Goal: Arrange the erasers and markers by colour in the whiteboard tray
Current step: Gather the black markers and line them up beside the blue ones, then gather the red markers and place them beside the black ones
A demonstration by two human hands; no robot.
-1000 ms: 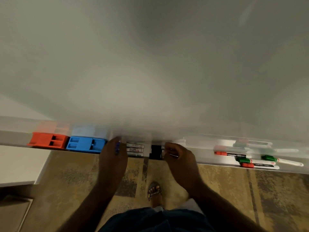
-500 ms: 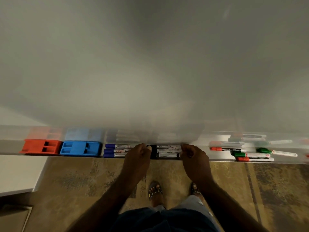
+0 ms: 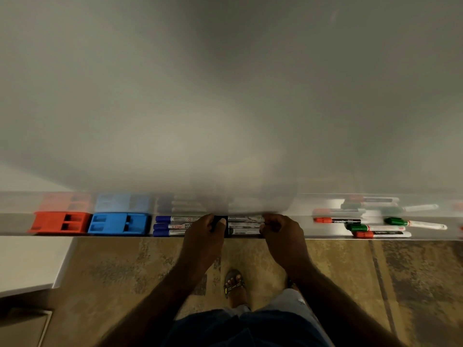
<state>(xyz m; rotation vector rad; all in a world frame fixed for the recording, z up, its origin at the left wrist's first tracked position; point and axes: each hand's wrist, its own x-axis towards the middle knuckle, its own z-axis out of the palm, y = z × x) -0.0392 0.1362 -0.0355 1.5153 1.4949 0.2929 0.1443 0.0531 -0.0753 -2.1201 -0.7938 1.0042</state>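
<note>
Both grips pinch the black markers [image 3: 244,225] in the whiteboard tray [image 3: 288,237], left hand [image 3: 204,231] now off the blue markers [image 3: 172,226] and on the caps, right hand [image 3: 281,231] at the tails, so black sits grouped beside blue.

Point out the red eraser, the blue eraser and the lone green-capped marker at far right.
red eraser [image 3: 60,222], head view, on its top face.
blue eraser [image 3: 117,223], head view, on its top face.
green-capped marker [image 3: 395,221], head view, on its green cap.
</note>
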